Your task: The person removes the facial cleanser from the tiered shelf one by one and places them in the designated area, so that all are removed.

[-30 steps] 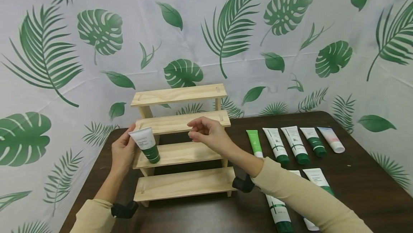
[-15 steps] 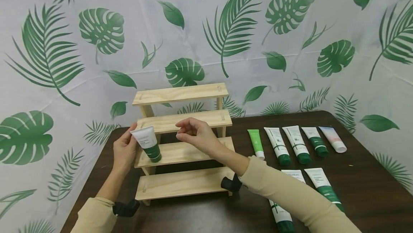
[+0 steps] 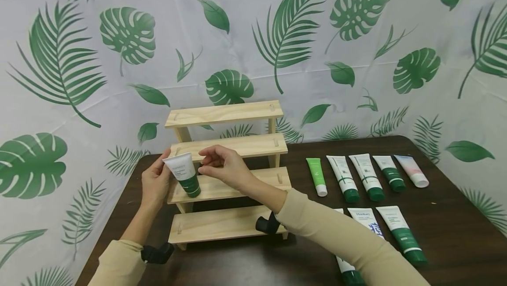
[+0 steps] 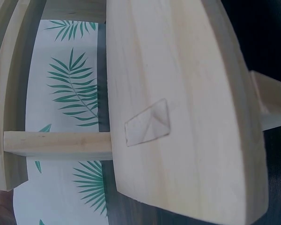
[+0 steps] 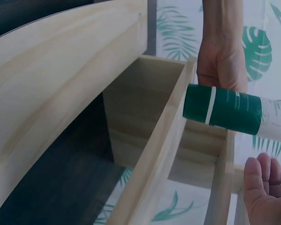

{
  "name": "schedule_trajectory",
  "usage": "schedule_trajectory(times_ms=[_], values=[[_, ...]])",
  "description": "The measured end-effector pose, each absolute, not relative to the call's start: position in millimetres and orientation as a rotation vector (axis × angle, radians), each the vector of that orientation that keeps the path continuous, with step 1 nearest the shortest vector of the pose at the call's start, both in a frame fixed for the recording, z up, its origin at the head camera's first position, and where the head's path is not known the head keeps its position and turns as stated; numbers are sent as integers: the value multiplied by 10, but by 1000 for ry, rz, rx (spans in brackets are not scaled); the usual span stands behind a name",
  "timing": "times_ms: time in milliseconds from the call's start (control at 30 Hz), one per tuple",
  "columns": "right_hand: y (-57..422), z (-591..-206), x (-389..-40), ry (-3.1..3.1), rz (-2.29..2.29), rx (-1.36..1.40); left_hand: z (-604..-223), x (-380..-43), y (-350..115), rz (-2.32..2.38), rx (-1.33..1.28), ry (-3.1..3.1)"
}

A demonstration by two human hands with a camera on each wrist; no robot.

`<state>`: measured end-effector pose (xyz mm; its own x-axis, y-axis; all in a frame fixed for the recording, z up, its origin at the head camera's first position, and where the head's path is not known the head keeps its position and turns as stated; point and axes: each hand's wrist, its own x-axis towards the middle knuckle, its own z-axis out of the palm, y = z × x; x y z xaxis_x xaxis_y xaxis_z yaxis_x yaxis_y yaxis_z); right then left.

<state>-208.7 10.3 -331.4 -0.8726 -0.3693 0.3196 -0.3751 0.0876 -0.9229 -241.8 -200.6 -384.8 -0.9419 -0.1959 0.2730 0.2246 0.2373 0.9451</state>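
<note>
A white and green tube (image 3: 185, 176) stands cap-down at the left end of the third shelf from the top of a wooden tiered stand (image 3: 231, 185). My left hand (image 3: 155, 182) is close against the tube's left side, fingers partly behind it. No finger wraps over the tube's front. To the tube's right, my right hand (image 3: 223, 167) holds nothing. Its fingers are loosely bent, with the thumb tip close to the tube. In the right wrist view, the tube (image 5: 234, 110) crosses in front of the left hand (image 5: 222, 63), above the right hand's fingers (image 5: 267, 178).
On the dark table (image 3: 447, 229) several tubes lie to the right. A light green tube (image 3: 317, 178) and a pink and blue tube (image 3: 412, 171) end the back row. In front, a green and white tube (image 3: 402, 233) lies beside my right sleeve (image 3: 336, 233). A leaf-print cloth hangs behind.
My right hand has moved left across the stand, up to the tube's right side. The left hand and the tube keep their places at the shelf's left end.
</note>
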Motion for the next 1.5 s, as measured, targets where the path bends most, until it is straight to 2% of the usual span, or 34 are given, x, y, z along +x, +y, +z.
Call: schedule_trajectory(times_ms=[767,1500], values=[[-164,-3350,-2162,-2282,2013,792,-3811,-2406,-1981,-1802,-76,-2158],[-176,-3368,-2134,-2272,1913,764,-3869,-2411,-2011,-1808,-59,-2124]])
